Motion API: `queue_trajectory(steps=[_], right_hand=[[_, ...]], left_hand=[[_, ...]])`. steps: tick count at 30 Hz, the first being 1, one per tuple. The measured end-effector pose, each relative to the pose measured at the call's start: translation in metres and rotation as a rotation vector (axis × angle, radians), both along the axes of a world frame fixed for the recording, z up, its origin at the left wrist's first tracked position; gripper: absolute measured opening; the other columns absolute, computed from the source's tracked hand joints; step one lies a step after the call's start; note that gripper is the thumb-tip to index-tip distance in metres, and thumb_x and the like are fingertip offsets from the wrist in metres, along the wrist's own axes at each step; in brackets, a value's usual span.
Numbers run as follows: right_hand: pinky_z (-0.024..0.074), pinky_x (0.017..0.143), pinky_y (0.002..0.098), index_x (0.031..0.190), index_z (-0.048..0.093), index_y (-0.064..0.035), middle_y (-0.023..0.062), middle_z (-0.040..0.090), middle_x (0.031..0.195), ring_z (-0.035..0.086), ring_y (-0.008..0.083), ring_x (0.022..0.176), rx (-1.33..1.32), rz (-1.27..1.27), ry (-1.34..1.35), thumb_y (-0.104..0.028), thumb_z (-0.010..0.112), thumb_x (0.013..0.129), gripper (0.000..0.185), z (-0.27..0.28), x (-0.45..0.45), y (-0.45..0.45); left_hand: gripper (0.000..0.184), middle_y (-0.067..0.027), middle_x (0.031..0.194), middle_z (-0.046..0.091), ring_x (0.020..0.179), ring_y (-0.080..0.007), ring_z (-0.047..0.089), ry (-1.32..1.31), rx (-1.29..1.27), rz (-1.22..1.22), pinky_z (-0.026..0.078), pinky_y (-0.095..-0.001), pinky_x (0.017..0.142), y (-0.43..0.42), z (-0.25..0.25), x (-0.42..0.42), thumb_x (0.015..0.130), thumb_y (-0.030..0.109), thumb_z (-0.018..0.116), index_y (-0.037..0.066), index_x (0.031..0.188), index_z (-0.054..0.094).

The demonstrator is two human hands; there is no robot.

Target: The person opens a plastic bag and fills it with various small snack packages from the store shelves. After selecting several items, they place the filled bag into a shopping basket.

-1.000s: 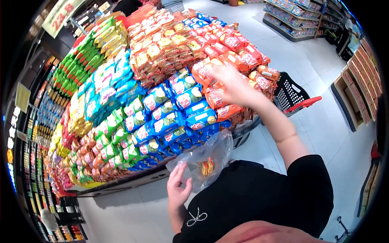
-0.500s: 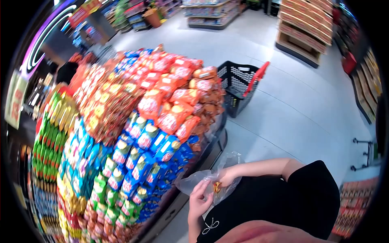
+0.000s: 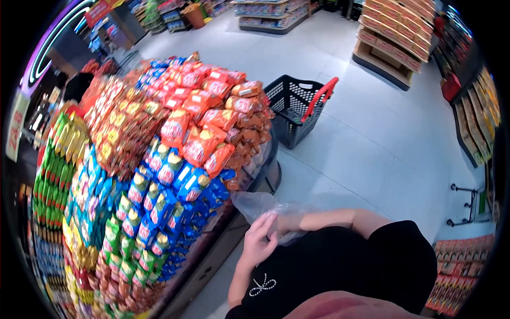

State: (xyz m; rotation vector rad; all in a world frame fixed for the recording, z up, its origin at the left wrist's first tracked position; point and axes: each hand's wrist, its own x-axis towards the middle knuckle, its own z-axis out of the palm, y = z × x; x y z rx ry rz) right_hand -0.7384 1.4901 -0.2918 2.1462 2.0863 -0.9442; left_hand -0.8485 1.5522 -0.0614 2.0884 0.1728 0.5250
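A clear plastic bag (image 3: 252, 204) is in front of my body, beside the display edge. My left hand (image 3: 260, 236) pinches the bag's near side between fingers and thumb. My right hand (image 3: 287, 223) reaches inside the bag and shows only dimly through the plastic; its fingers and anything in them are hidden. To the left rises a large heap of snack packets, with orange packets (image 3: 199, 146) at the near right corner, blue packets (image 3: 162, 207) below them and green packets (image 3: 127, 266) lower still.
A black shopping basket (image 3: 292, 101) with a red handle stands on the floor behind the display's right corner. A wooden shelf unit (image 3: 393, 40) is at the upper right. A wheeled cart (image 3: 473, 204) stands at the far right.
My right hand has come back from the orange packets and gone into the bag. The view has turned right, and the small yellow-red packets seen in the bag are now hidden.
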Motion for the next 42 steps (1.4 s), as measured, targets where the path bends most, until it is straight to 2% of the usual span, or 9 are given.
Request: queue_trajectory(steps=[8,14,22,24,26,28,30,33,42], right_hand=[[0.0436,0.085,0.0368,0.108,0.060,-0.0092,0.0148,0.060,0.107,0.057,0.0293,0.100,-0.197,0.504,0.248,-0.026,0.055,0.081,0.033,0.132,0.011,0.039],[0.0438,0.089,0.0371,0.109,0.057,0.0021,0.0166,0.059,0.111,0.056,0.0293,0.102,-0.047,0.996,0.800,-0.015,0.055,0.086,0.028,0.304,0.056,0.085],[0.0486,0.079,0.0292,0.110,0.057,-0.0026,0.0099,0.061,0.101,0.060,0.0161,0.092,0.813,0.217,0.403,-0.025,0.061,0.082,0.036,0.389,0.078,0.289],[0.0484,0.081,0.0320,0.114,0.054,-0.0010,0.0168,0.060,0.106,0.060,0.0232,0.096,0.943,-0.002,0.331,-0.048,0.067,0.072,0.064,0.374,0.097,0.375],[0.0455,0.066,0.0250,0.102,0.058,-0.0045,0.0110,0.060,0.091,0.057,0.0145,0.077,0.852,-0.037,0.590,-0.033,0.069,0.074,0.042,0.398,0.072,0.392],[0.0480,0.065,0.0321,0.088,0.063,-0.0042,0.0102,0.063,0.081,0.059,0.0179,0.073,1.109,-0.164,0.077,-0.042,0.063,0.075,0.040,0.377,0.068,0.443],[0.0399,0.095,0.0388,0.124,0.048,-0.0034,0.0227,0.048,0.124,0.048,0.0337,0.115,0.870,-0.134,-0.138,-0.077,0.058,0.054,0.102,0.376,0.066,0.474],[0.0394,0.093,0.0479,0.122,0.052,-0.0116,0.0120,0.050,0.127,0.049,0.0316,0.115,0.637,-0.150,-0.222,-0.070,0.061,0.057,0.088,0.391,0.036,0.461],[0.0434,0.091,0.0389,0.118,0.053,-0.0064,0.0168,0.055,0.118,0.054,0.0308,0.108,0.646,-0.291,-0.187,-0.048,0.062,0.059,0.073,0.399,0.021,0.451]], left_hand=[[0.054,-0.0105,0.124,0.049,0.063,-0.0006,0.045,0.025,-0.210,0.348,0.036,-0.0152,0.053,0.007,0.009,-0.055,0.067,-0.008,0.058,0.003,0.119,0.055],[0.050,-0.0152,0.121,0.052,0.072,-0.0059,0.054,-0.083,-0.171,0.659,0.039,-0.0174,0.050,0.005,0.000,-0.099,0.068,-0.003,0.061,0.004,0.117,0.056],[0.049,-0.0158,0.121,0.052,0.090,-0.0096,0.056,-0.113,-0.226,0.820,0.041,-0.0169,0.053,-0.003,0.005,-0.120,0.069,-0.003,0.060,0.002,0.117,0.056],[0.049,-0.0141,0.126,0.046,0.087,-0.0065,0.055,-0.114,-0.115,0.808,0.042,-0.0146,0.052,-0.001,0.003,-0.127,0.072,-0.009,0.055,-0.003,0.121,0.051],[0.049,-0.0145,0.123,0.050,0.091,-0.0090,0.056,-0.106,-0.137,0.867,0.041,-0.0155,0.053,-0.003,0.007,-0.132,0.070,-0.007,0.057,0.000,0.119,0.053],[0.049,-0.0149,0.120,0.053,0.095,-0.0114,0.056,-0.100,-0.163,0.924,0.041,-0.0165,0.054,-0.002,0.008,-0.135,0.069,-0.004,0.059,0.002,0.117,0.056],[0.049,-0.0142,0.120,0.053,0.092,-0.0100,0.056,-0.123,-0.196,0.934,0.040,-0.0165,0.052,-0.001,0.007,-0.138,0.069,-0.005,0.059,0.002,0.118,0.056],[0.049,-0.0129,0.121,0.053,0.084,-0.0071,0.056,-0.122,-0.222,0.958,0.038,-0.0167,0.051,-0.001,0.008,-0.140,0.069,-0.005,0.059,0.003,0.118,0.056],[0.049,-0.0129,0.121,0.054,0.073,-0.0054,0.054,-0.140,-0.134,0.966,0.037,-0.0169,0.050,0.001,0.000,-0.148,0.069,-0.004,0.059,0.003,0.117,0.056]])
